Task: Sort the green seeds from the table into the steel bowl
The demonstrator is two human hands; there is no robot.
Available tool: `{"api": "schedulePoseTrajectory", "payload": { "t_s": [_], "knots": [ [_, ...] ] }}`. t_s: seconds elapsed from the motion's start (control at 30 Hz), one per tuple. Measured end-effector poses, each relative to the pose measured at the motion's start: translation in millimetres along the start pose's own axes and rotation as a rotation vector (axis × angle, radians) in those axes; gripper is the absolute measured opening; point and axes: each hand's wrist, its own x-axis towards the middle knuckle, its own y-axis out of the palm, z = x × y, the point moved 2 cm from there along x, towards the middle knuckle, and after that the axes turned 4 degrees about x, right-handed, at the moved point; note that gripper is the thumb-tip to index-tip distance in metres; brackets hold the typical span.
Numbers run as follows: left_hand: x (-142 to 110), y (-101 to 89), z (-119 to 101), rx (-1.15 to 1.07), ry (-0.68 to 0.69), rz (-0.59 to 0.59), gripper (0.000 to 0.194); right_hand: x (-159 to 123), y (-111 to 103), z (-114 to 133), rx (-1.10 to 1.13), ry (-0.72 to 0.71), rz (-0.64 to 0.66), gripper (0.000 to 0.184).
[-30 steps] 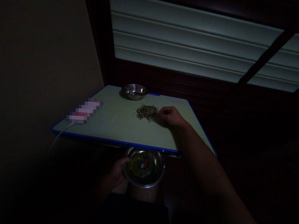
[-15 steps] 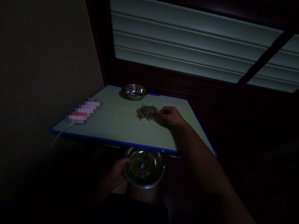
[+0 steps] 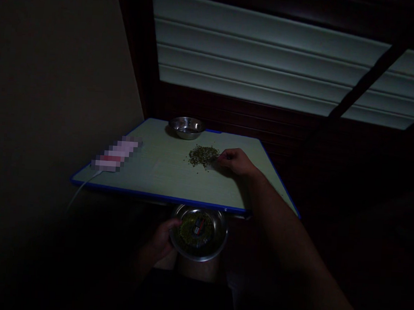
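Observation:
A small pile of green grains (image 3: 202, 155) lies on a pale table (image 3: 163, 171) with a blue edge. My right hand (image 3: 235, 161) rests on the table at the pile's right side, fingers curled and pinched at the nearest grains. Below the table's front edge my left hand (image 3: 161, 240) grips the rim of a steel bowl (image 3: 199, 232). The bowl holds green grains and a small dark object with a red mark.
A second, empty steel bowl (image 3: 186, 126) stands at the table's far edge. A blurred pink and white item (image 3: 116, 154) with a white cord (image 3: 80, 188) lies at the table's left. A wall is on the left, slatted panels behind. The room is dim.
Almost nothing differs. My right hand's fingertips shift slightly at the pile's edge, and the bowl stays in my left hand.

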Motion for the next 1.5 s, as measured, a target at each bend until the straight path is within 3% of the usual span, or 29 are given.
{"api": "schedulePoseTrajectory", "payload": {
  "t_s": [0.47, 0.77, 1.1, 1.5],
  "knots": [
    [-5, 7.0, -4, 0.011, 0.019, -0.008, 0.006, -7, 5, 3, 0.027, 0.083, 0.153, 0.028],
    [-4, 5.7, -3, 0.035, 0.024, -0.025, 0.006, -3, 3, 1, -0.049, 0.091, 0.081, 0.02],
    [-3, 3.1, -3, 0.023, 0.004, -0.011, 0.009, -8, -8, -1, -0.132, 0.189, 0.136, 0.021],
    [-4, 4.2, -3, 0.023, 0.014, -0.016, 0.006, -4, -17, -6, -0.175, 0.101, 0.088, 0.024]
  ]
}}
